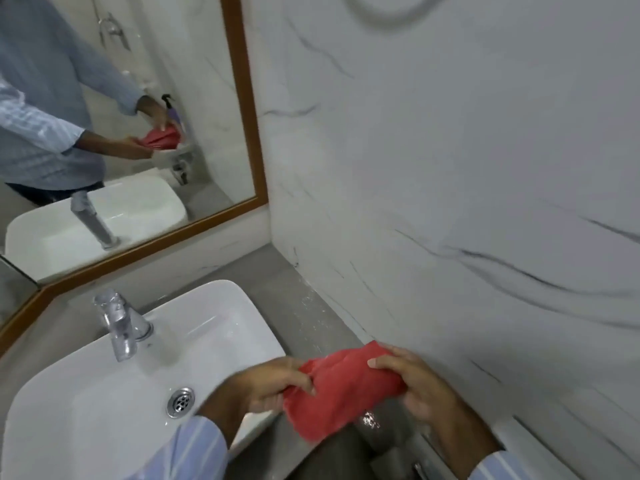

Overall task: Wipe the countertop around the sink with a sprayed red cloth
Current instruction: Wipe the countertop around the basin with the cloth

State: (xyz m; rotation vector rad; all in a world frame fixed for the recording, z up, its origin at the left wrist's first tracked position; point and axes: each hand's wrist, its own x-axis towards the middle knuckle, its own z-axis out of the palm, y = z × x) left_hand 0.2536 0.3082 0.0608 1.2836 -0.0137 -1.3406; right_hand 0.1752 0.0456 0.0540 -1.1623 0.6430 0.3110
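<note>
The red cloth (341, 389) is bunched and stretched between both hands, held in the air over the grey countertop (277, 289) just right of the white sink (121, 393). My left hand (273, 382) pinches its left edge above the sink's right rim. On the cloth's right end my right hand (415, 386) is closed, close to the marble wall. Wet streaks glisten on the countertop strip between sink and wall. The spray bottle (172, 110) shows only as a reflection in the mirror.
A chrome tap (119, 323) stands at the sink's back left. A wood-framed mirror (247, 109) hangs behind the sink. The marble wall (450, 202) closes off the right side, leaving a narrow counter strip. A dark object (332, 459) lies below the cloth.
</note>
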